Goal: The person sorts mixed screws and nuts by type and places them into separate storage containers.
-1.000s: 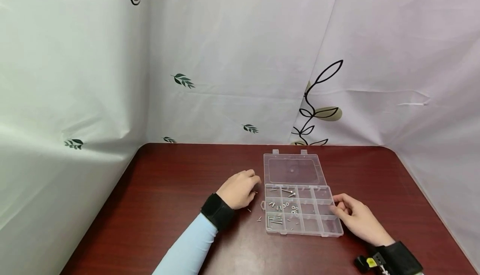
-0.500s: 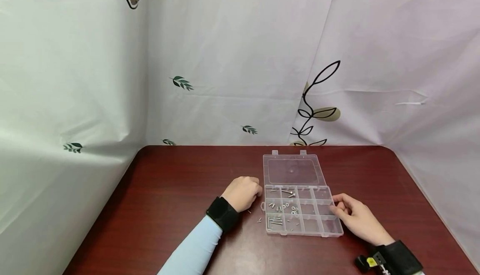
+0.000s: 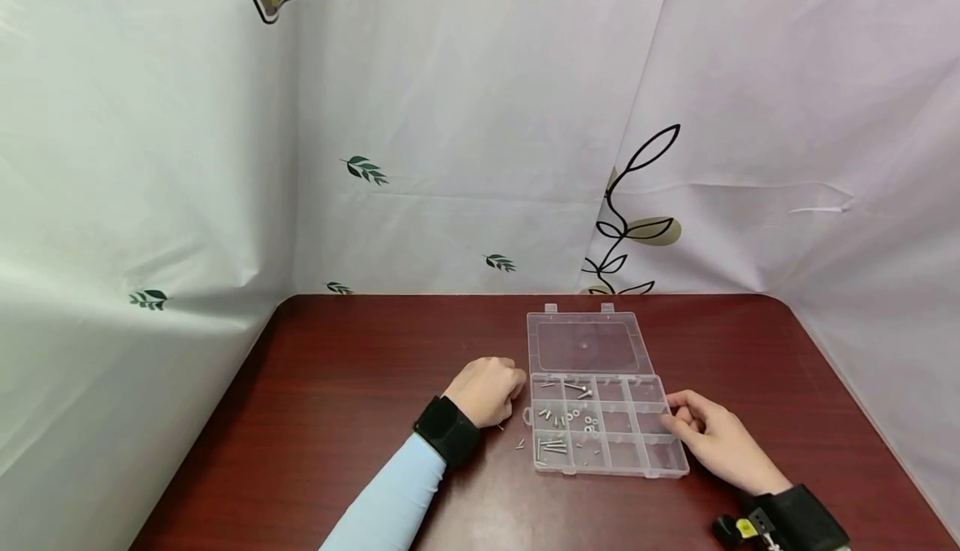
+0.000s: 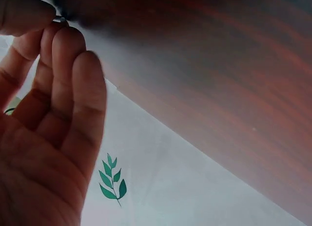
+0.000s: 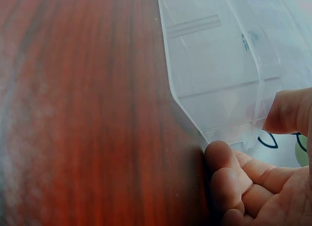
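Observation:
My left hand (image 3: 483, 390) is low over the table, just left of the clear plastic compartment box (image 3: 626, 452). In the left wrist view its thumb and fingertips pinch a small silvery screw (image 4: 59, 19), mostly hidden by the fingers. On the box's right side, my right hand (image 3: 722, 441) grips the edge, thumb at the rim and the other fingers curled against the side wall. Several screws (image 3: 553, 446) and nuts (image 3: 589, 423) lie sorted in the box's left compartments.
The box's clear lid (image 3: 585, 348) lies folded back behind it. A loose screw (image 3: 520, 444) rests on the brown table (image 3: 360, 368) left of the box. A white patterned cloth (image 3: 465, 117) hangs behind the table.
My left hand has shifted slightly right and nearer, its fingers drawing in towards the table. The right hand stays on the box edge.

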A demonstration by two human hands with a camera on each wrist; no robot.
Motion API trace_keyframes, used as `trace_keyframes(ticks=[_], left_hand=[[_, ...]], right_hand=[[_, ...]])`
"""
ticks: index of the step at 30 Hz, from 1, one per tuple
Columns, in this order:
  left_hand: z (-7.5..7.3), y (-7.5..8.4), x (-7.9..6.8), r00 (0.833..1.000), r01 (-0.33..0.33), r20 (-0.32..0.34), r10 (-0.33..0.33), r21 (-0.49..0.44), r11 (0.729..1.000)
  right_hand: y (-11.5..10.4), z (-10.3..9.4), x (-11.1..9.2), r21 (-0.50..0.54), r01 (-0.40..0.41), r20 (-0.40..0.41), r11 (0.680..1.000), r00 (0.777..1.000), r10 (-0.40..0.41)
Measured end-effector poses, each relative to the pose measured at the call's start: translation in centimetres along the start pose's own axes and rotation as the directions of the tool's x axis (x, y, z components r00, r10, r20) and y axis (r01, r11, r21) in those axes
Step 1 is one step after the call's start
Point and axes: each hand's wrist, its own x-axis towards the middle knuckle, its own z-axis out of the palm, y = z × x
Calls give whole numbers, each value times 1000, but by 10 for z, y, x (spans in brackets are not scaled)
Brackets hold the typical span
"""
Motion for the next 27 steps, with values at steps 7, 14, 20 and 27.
trace_keyframes(ticks=[7, 14, 20, 27], left_hand=[[-5, 1, 3, 999, 45, 3, -45, -87, 995], [-24, 16, 15, 999, -21, -44, 13, -195, 981], [-34, 37, 34, 993, -111, -53, 102, -217, 970], [-35, 65, 57, 979, -201, -23, 200, -193, 960]], right_hand=[[-2, -2, -1, -7, 4, -12, 1000, 1000, -4], [-2, -1, -1, -1, -4, -7, 1000, 1000, 4], [-2, -1, -1, -6, 5, -26, 1000, 1000, -5], [-1, -1, -1, 3, -22, 7, 1000, 1000, 22]])
